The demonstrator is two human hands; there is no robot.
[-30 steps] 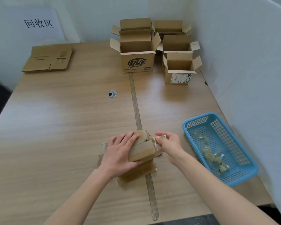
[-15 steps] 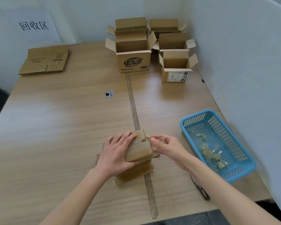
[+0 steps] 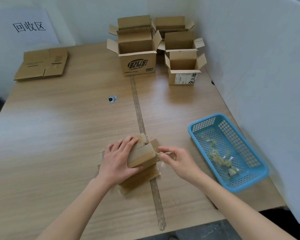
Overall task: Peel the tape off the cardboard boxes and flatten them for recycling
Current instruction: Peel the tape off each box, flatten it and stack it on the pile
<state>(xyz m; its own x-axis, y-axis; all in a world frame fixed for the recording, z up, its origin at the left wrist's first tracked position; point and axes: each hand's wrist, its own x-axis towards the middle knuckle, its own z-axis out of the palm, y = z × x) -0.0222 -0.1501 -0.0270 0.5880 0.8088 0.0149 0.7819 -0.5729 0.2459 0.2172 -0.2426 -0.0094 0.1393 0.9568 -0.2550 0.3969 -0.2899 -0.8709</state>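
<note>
Here, right fingers (image 3: 164, 150): curled into a pinch on a strip of tape (image 3: 158, 154) at the right end of the small box (image 3: 143, 155).
Right hand (image 3: 177, 161): just right of the box, wrist toward the near edge of the table (image 3: 59, 135).
Left fingers (image 3: 126, 144): nearly straight and spread, lying over the top of the box, thumb against its near side.
Left hand (image 3: 117, 161): presses down on the left half of the box, gripping nothing.
Box: near the table's front, over the seam (image 3: 137, 104) that runs down the table's middle; its flaps are splayed flat on the wood under both hands.
Tape: a short twisted length, one end still on the box, the other in the right pinch.
Basket (image 3: 196, 129): blue, slotted, well right of the box by the white wall; it holds crumpled tape scraps (image 3: 218, 160).
Open boxes (image 3: 138, 64): a cluster far behind the box, flaps up; I count five, the rear ones partly hidden.
Flat cardboard (image 3: 42, 64): far behind and left of the box, at the table's back corner.
Sign (image 3: 29, 26): white sheet with black characters, on the wall above the flat cardboard.
Grommet (image 3: 112, 98): round hole behind the box, left of the seam.
</note>
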